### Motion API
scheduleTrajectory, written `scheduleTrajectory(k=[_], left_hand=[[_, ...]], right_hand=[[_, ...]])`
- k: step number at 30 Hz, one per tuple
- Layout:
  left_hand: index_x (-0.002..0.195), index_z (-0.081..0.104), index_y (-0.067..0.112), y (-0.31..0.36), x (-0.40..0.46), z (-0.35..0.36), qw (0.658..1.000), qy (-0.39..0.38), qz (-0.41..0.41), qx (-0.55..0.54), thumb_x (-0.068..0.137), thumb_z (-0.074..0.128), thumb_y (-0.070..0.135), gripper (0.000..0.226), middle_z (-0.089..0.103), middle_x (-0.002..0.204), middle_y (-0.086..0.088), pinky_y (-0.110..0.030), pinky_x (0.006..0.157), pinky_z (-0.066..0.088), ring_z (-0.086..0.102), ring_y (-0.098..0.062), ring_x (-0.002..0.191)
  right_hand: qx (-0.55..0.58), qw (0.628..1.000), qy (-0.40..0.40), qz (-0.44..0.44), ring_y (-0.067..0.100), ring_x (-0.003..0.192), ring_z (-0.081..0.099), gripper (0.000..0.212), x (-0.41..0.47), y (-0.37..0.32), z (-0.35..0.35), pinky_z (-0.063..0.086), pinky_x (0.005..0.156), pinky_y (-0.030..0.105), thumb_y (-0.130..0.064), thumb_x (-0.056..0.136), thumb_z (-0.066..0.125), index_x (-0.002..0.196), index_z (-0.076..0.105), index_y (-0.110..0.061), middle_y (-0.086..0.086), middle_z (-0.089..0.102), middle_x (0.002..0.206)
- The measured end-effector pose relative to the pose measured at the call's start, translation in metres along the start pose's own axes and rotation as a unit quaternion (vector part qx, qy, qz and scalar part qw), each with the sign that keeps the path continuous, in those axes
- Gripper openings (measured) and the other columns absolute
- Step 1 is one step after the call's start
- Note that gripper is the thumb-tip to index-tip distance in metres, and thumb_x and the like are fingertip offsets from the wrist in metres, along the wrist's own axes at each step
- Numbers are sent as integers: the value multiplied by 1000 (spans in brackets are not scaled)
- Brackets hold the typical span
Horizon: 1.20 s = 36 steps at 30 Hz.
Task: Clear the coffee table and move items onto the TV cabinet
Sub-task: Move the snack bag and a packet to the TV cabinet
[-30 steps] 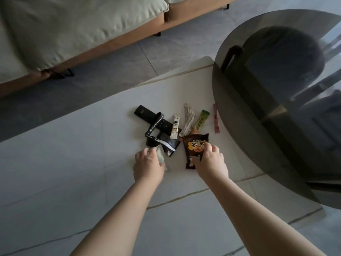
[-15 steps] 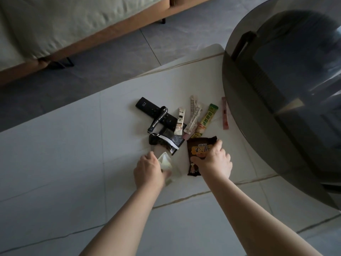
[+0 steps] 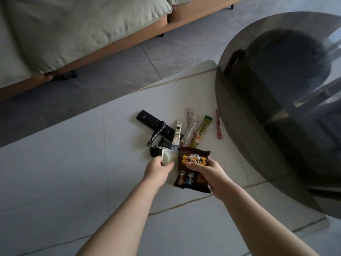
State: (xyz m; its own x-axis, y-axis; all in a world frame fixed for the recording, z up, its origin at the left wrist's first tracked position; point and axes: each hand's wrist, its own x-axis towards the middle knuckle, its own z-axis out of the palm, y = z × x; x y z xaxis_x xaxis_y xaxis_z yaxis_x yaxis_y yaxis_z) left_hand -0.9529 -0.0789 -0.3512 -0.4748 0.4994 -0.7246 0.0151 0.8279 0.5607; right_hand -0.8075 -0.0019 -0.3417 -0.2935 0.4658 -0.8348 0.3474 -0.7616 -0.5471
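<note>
Head view. The left hand [image 3: 158,169] pinches a small pale packet [image 3: 168,157], fingers curled round its lower edge. The right hand [image 3: 212,175] grips a brown snack bag [image 3: 192,169] by its right side, thumb pressed over the printed front, fingers hidden behind. Both look lifted just clear of the white coffee table [image 3: 73,172], though the gap is hard to judge from above.

Things not yet taken lie close together from 11 to 1 o'clock of the hands. At 11 o'clock is a black remote [image 3: 153,122] with a black strap [image 3: 156,133] draped across it, and a dark pouch [image 3: 156,147] just behind the pale packet. At 12 to 1 o'clock lie stick sachets: a white one [image 3: 177,131], a pale one [image 3: 190,126], a green one [image 3: 202,130], and a pink one [image 3: 218,124] apart from the rest, beside the rim of a round dark glass table [image 3: 239,145] at 2 o'clock. A sofa [image 3: 73,30] runs across 10 to 12 o'clock.

The bag is probably light, puffy and slick, its contents crushable, so holding it by the crimped side seam with little squeeze suits it. The sachets are thin and flat on a smooth top; sliding them together and pinching them as a bundle should work better than lifting each. The remote is rigid and best taken across its width.
</note>
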Motion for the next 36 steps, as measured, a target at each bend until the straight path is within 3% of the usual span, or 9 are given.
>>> scheduleTrajectory(k=[3, 6, 9, 15, 17, 21, 27, 32, 36], left_hand=[[99, 63, 15, 13, -3, 3, 998, -10, 4, -61, 90, 58, 24, 13, 66, 94, -3, -27, 67, 44, 58, -19, 87], [115, 61, 14, 19, 0, 4, 997, -3, 8, -77, 95, 50, 21, 24, 61, 94, 5, -27, 78, 44, 56, -14, 89], [123, 58, 17, 19, 10, 2, 988, 65, 66, 120, 96, 43, 16, 30, 63, 118, -2, -30, 87, 44, 57, -22, 107], [136, 43, 25, 12, 35, 7, 893, 105, 172, 402, 89, 55, 14, 50, 46, 135, 3, -31, 89, 42, 39, -24, 120], [138, 38, 27, 8, 40, 12, 865, 114, 177, 456, 88, 58, 17, 55, 43, 136, 2, -30, 87, 41, 39, -25, 118], [124, 48, 30, 3, 39, 19, 849, 161, 194, 464, 81, 67, 27, 47, 48, 123, 1, -31, 83, 40, 42, -24, 113], [112, 48, 29, -15, 25, 23, 855, 112, 204, 463, 80, 66, 38, 38, 53, 120, 7, -31, 87, 34, 40, -20, 115], [119, 51, 20, -5, 15, 16, 901, 132, 197, 364, 80, 62, 44, 48, 58, 118, -4, -34, 88, 36, 45, -26, 111], [99, 66, 13, 33, 26, 10, 950, 153, 138, 237, 78, 62, 49, 42, 56, 116, -12, -33, 96, 40, 44, -29, 112]], right_hand=[[61, 998, -18, 1, 22, 80, 71, 36, -3, -4, 0, 58, 60, 32, -15, 73, 78, 101, 57, -18, 8, 71, 95], [76, 997, 8, -8, 21, 80, 70, 39, -4, -2, -5, 56, 54, 29, -14, 74, 77, 105, 54, -18, 7, 69, 96], [61, 997, 35, -16, 25, 86, 68, 44, -3, 3, -17, 56, 61, 33, -14, 73, 78, 109, 51, -19, 8, 67, 100], [-95, 989, 114, -31, 16, 76, 67, 28, 7, 17, -50, 51, 57, 26, -17, 74, 77, 96, 59, -17, 0, 68, 85], [-129, 983, 123, -42, 14, 75, 66, 26, 12, 22, -57, 51, 57, 25, -19, 74, 77, 92, 59, -20, -3, 67, 82], [-158, 976, 137, -58, 17, 80, 65, 26, 17, 28, -58, 55, 66, 31, -23, 74, 76, 90, 56, -25, -4, 66, 85], [-202, 967, 139, -65, 17, 80, 65, 23, 13, 26, -55, 56, 71, 33, -20, 76, 73, 90, 56, -25, -2, 67, 88], [-246, 957, 140, -57, 18, 83, 63, 28, 6, 25, -54, 53, 68, 30, -21, 76, 71, 98, 54, -23, -4, 63, 88], [-236, 960, 142, -55, 17, 82, 63, 27, 3, 26, -56, 55, 71, 33, -22, 76, 71, 97, 54, -25, -4, 64, 88]])
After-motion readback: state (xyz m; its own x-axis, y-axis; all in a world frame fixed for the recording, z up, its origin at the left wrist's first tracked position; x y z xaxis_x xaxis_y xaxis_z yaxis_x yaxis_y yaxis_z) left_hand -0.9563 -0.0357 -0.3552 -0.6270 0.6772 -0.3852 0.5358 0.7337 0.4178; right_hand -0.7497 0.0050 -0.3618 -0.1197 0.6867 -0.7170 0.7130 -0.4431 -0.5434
